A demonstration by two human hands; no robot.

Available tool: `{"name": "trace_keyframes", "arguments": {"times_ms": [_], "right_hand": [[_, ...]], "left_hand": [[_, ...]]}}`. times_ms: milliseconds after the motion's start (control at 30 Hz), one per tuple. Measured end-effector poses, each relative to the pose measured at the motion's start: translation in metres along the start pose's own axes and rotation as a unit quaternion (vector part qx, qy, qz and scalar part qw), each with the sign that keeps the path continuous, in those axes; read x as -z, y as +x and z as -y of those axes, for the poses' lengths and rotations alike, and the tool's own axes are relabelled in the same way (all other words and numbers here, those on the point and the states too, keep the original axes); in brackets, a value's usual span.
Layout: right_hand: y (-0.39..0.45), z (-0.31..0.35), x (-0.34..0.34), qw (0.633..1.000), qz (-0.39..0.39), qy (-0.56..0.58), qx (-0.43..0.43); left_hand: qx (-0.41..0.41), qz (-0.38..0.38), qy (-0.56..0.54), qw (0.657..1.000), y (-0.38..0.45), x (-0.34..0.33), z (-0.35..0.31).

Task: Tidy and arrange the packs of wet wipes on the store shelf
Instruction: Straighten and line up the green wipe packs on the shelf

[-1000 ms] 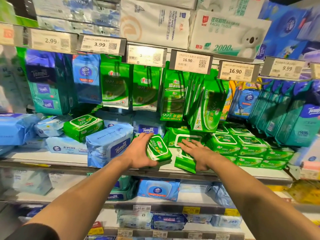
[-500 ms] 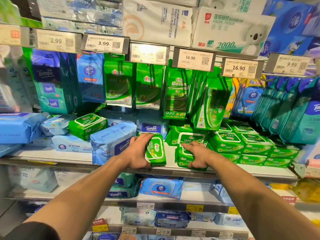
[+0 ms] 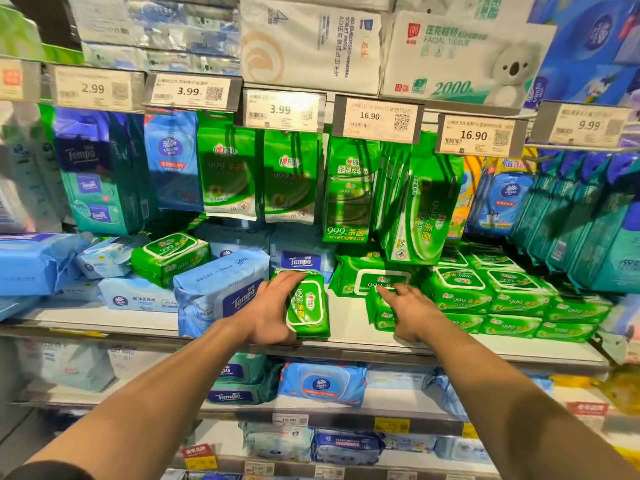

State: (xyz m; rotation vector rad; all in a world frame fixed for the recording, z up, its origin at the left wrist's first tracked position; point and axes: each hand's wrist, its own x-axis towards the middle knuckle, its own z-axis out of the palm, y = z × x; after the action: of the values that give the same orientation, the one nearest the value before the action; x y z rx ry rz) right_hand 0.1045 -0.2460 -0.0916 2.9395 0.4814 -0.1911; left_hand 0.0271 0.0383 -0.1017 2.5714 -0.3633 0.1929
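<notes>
My left hand [image 3: 268, 315] grips a green pack of wet wipes [image 3: 309, 308], which stands on its long edge on the white shelf [image 3: 346, 327]. Just to its left lies a blue Tempo pack [image 3: 221, 292]. My right hand [image 3: 407, 311] lies flat, fingers spread, on a low stack of green packs [image 3: 379, 311] near the shelf's front. Behind that stack sits another green pack [image 3: 375, 280]. Rows of stacked green packs [image 3: 512, 299] fill the shelf to the right.
Green hanging packs [image 3: 419, 209] and blue and teal ones [image 3: 585, 216] dangle above under price tags [image 3: 379, 117]. A loose green pack [image 3: 169, 256] rests on blue packs [image 3: 34, 261] at the left. Lower shelves hold more blue packs [image 3: 322, 384].
My left hand has turned the green pack from lying tilted to standing on its edge. My right hand has pushed the front green packs back toward the stack.
</notes>
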Motion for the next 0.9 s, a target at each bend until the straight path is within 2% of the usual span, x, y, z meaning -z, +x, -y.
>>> {"name": "trace_keyframes", "arguments": {"times_ms": [333, 500, 600, 667, 733, 800, 900], "right_hand": [[0.004, 0.002, -0.004, 0.999, -0.026, -0.014, -0.036], [0.003, 0.013, 0.011, 0.998, -0.014, -0.038, -0.042], [-0.002, 0.03, 0.03, 0.996, -0.065, 0.026, 0.049], [-0.005, 0.048, 0.042, 0.979, -0.115, 0.065, 0.156], [-0.005, 0.07, 0.05, 0.965, -0.134, 0.086, 0.21], [-0.003, 0.097, 0.051, 0.963, -0.122, 0.169, 0.173], [0.002, 0.131, 0.052, 0.949, -0.092, 0.3, 0.034]], "left_hand": [[-0.003, 0.008, -0.032, 0.999, 0.001, 0.003, 0.001], [0.038, 0.003, -0.082, 0.996, -0.002, 0.002, 0.001], [0.054, 0.005, -0.092, 0.994, -0.001, 0.002, 0.002], [0.065, 0.004, -0.09, 0.994, -0.001, 0.003, 0.004], [0.073, 0.001, -0.087, 0.994, -0.002, 0.003, 0.007], [0.077, -0.006, -0.077, 0.994, -0.003, 0.002, 0.01], [0.09, -0.002, -0.046, 0.995, -0.006, 0.004, 0.015]]}}
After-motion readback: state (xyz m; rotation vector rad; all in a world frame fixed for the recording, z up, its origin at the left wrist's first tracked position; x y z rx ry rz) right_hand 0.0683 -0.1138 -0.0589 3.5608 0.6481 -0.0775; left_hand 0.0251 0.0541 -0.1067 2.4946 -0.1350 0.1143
